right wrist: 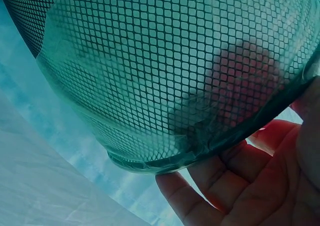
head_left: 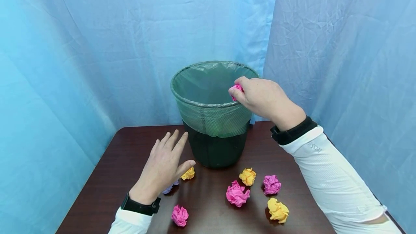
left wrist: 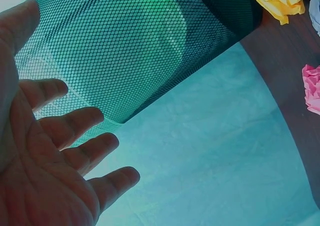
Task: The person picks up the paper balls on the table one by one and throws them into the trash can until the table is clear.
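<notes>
My right hand [head_left: 264, 98] holds a pink crumpled paper ball [head_left: 238, 87] between thumb and fingers, at the right side of the bin's rim. In the right wrist view that ball [right wrist: 245, 83] shows blurred through the mesh and liner, with the fingers around the rim. The dark mesh wastebasket [head_left: 216, 151] stands upright and has a translucent green liner bag [head_left: 211, 118] folded over its edge. In front of the basket's left side, my left hand [head_left: 162, 167] hovers with fingers spread and nothing in it. It partly covers a yellow paper ball [head_left: 188, 173] and a purple-blue one [head_left: 171, 187].
More crumpled paper balls lie on the dark wooden table [head_left: 130, 154]: a pink one [head_left: 180, 215] at front left, and a larger pink [head_left: 238, 193], a yellow [head_left: 247, 177], a magenta [head_left: 272, 185] and another yellow [head_left: 277, 210] at right. Blue curtains [head_left: 146, 46] hang behind and beside the table.
</notes>
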A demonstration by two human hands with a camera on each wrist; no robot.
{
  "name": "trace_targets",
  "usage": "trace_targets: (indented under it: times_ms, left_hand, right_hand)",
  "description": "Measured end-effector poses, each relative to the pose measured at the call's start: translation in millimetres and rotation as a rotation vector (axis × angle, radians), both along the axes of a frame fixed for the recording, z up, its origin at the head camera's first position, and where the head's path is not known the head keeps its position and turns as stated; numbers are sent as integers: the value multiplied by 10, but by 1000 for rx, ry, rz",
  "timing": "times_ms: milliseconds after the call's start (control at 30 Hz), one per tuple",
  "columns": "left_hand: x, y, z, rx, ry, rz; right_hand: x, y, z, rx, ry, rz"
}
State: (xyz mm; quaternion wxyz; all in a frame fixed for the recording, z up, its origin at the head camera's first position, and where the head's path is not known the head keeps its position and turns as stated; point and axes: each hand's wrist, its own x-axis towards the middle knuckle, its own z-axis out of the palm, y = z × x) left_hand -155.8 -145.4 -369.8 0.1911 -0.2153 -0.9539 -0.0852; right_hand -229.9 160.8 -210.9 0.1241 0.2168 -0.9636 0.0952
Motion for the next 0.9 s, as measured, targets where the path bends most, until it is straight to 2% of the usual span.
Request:
trace_targets:
  times_ms: [500, 733, 900]
  left_hand:
    - [1, -20, -33, -1, -1, 9]
    - [3, -26, -45, 0, -7, 16]
    - [5, -28, -52, 6, -11, 14]
  right_hand:
    - [-8, -2, -10, 9, 24, 16]
    - [-13, -3, -7, 23, -28, 5]
    - [-15, 2, -17, 15, -24, 5]
